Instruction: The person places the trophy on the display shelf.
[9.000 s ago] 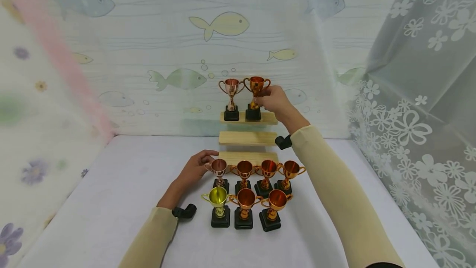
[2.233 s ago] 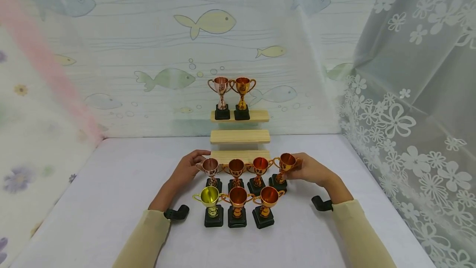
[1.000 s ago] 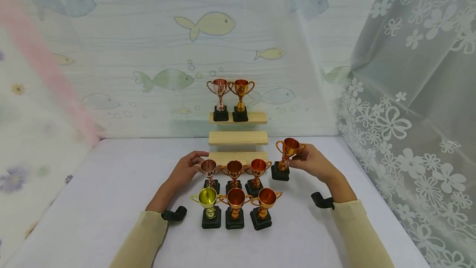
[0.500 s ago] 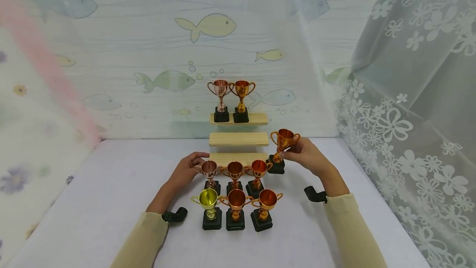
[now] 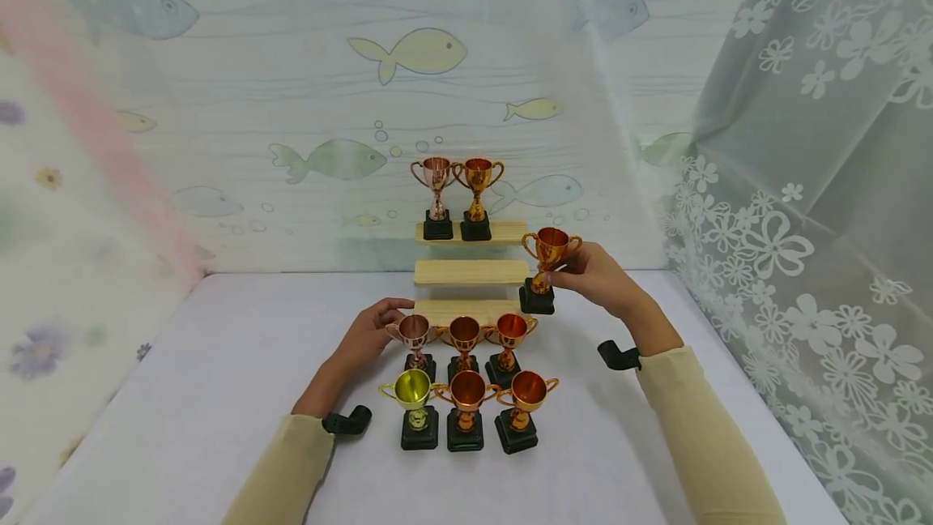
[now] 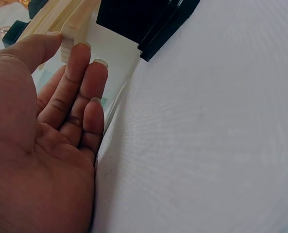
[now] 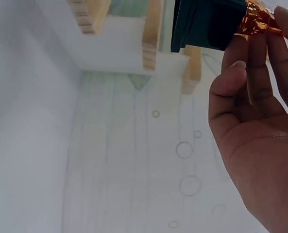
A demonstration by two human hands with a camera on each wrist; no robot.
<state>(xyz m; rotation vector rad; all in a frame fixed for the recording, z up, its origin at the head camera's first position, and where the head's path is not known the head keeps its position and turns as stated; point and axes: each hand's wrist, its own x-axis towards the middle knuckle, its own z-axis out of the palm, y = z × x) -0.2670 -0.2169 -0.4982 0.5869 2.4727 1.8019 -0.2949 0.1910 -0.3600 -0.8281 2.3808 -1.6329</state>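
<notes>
My right hand [image 5: 594, 278] pinches the stem of a small orange-gold trophy cup [image 5: 551, 245], which is tilted, with its black base at the right end of the wooden display steps [image 5: 471, 272]. In the right wrist view that trophy's black base [image 7: 209, 24] hangs near the plank ends. My left hand [image 5: 370, 336] touches the left end of the lowest plank, its thumb and index fingertips at the plank's corner [image 6: 73, 29] in the left wrist view. On the top step stand a rose-gold trophy [image 5: 437, 177] and a gold trophy [image 5: 477, 177].
In front of the steps stand two rows of trophies: a rose-gold one [image 5: 414, 332], a copper one [image 5: 464, 334] and a red-orange one [image 5: 510, 330] behind; a yellow-gold one [image 5: 413, 390] and two orange ones [image 5: 466, 391] before them. A fish-patterned curtain [image 5: 306, 87] hangs behind.
My right hand has left the top step's gold trophy, taken the rear row's rightmost trophy, and lifted it up and back to the steps' right end. My left hand stays by the lowest plank.
</notes>
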